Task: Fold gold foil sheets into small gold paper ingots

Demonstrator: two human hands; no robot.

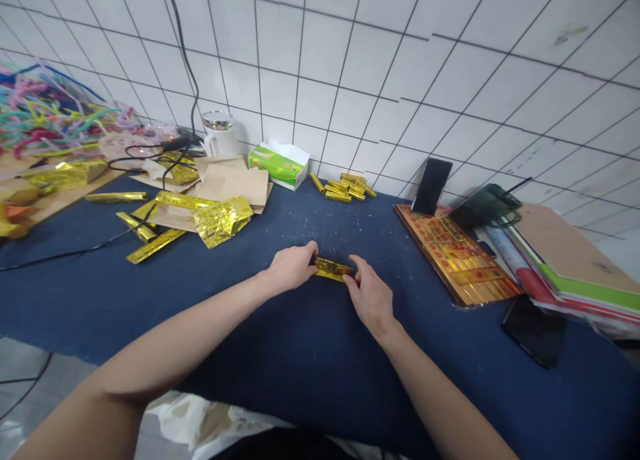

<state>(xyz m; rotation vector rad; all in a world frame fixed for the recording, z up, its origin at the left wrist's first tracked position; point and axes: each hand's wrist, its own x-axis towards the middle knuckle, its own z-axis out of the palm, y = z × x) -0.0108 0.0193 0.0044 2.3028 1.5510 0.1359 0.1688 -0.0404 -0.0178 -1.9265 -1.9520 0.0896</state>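
Note:
A short folded piece of gold foil paper lies on the blue cloth in front of me, its long side running left to right. My left hand pinches its left end, with the thumb and fingers closed on it. At the other end is my right hand, thumb and index finger set about the foil's edge; the remaining fingers are curled. Beyond, near the wall, sits a small pile of short gold foil rolls. Longer folded gold strips and a crinkled gold sheet lie to the left.
Brown paper, a green tissue pack, a white mug and a black cable are at the left. On the right are a propped phone, an orange-gold box, a dark cup, stacked folders and a black device.

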